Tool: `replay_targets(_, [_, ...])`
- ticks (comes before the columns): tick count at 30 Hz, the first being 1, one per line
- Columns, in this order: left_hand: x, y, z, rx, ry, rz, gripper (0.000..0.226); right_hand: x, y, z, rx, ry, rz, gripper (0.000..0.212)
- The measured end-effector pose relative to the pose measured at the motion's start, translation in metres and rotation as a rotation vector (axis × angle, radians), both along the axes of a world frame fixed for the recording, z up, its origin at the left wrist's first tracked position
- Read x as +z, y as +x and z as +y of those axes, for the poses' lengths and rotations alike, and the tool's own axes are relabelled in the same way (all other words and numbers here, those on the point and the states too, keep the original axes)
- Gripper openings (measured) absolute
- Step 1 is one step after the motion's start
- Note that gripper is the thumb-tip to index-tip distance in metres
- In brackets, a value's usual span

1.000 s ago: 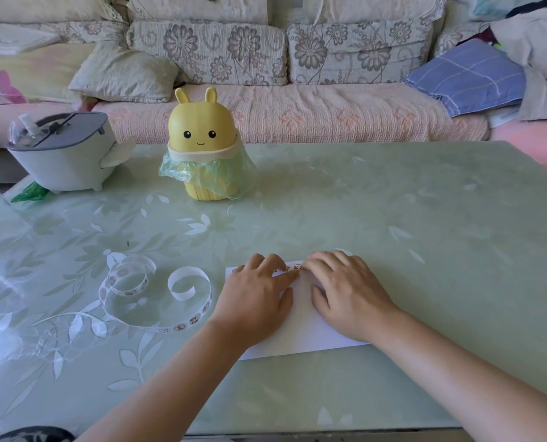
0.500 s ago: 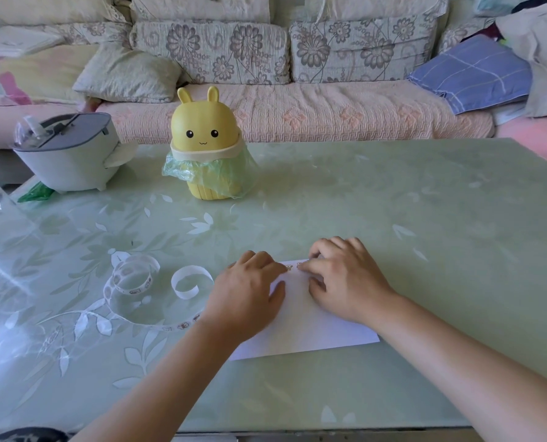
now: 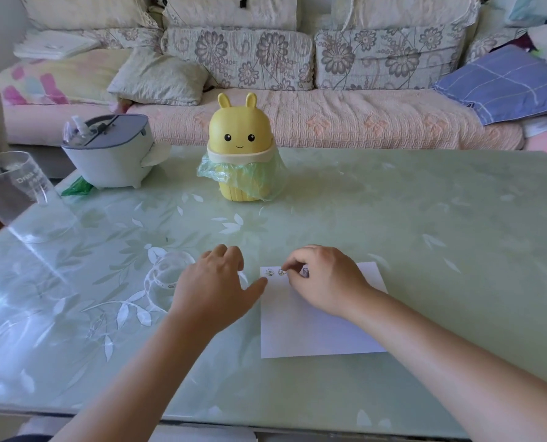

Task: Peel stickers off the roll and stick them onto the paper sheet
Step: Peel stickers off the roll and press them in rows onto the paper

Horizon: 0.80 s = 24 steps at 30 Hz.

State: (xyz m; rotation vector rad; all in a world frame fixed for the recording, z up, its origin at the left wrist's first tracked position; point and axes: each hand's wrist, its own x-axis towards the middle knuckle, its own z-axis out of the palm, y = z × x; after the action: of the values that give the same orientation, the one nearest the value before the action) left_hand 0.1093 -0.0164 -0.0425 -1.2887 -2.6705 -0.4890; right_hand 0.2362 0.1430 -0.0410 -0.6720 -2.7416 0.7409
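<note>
A white paper sheet lies on the green glass table. Three small stickers sit along its far edge, among them one near the left corner and one further right. My right hand rests on the sheet's top, its bent fingertips pressing at the middle sticker. My left hand is left of the sheet with relaxed, spread fingers and holds nothing; its thumb tip is at the sheet's left edge. It covers part of the translucent sticker roll, whose loose strip curls on the table.
A yellow bunny-shaped bin with a green bag stands at the table's middle back. A grey-white appliance is at the back left, and a clear glass cup at the left edge. A sofa with cushions runs behind the table.
My left hand has slid left off the paper to above the sticker roll. My right hand stays at the sheet's top edge, fingers more bent. The stickers now show.
</note>
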Motion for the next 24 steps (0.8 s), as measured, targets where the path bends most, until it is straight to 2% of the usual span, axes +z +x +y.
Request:
replay_targets(2, [0.002,0.0,-0.005,0.017,-0.095,-0.031,0.046,-0.001,-0.006,-0.007,0.008,-0.035,0.011,0.016])
replay_targets(5, [0.0,-0.002,-0.011,0.006,-0.173,-0.052,0.029,-0.005,-0.009,-0.014,0.017,-0.058,0.002,0.018])
replay_targets(8, [-0.001,-0.008,-0.016,-0.054,-0.058,-0.202,0.016,-0.006,-0.01,-0.018,0.014,-0.109,0.009,0.016])
replay_targets(12, [0.008,-0.007,-0.015,-0.129,0.139,-0.409,0.012,-0.002,-0.018,-0.023,-0.03,-0.311,0.133,0.01])
replay_targets(18, [0.015,-0.004,-0.012,-0.138,0.318,-0.785,0.025,0.012,-0.025,-0.029,-0.041,-0.629,0.314,0.006])
replay_targets(24, [0.019,0.001,-0.011,-0.112,0.368,-0.914,0.029,0.014,-0.024,-0.028,-0.066,-0.693,0.358,0.014])
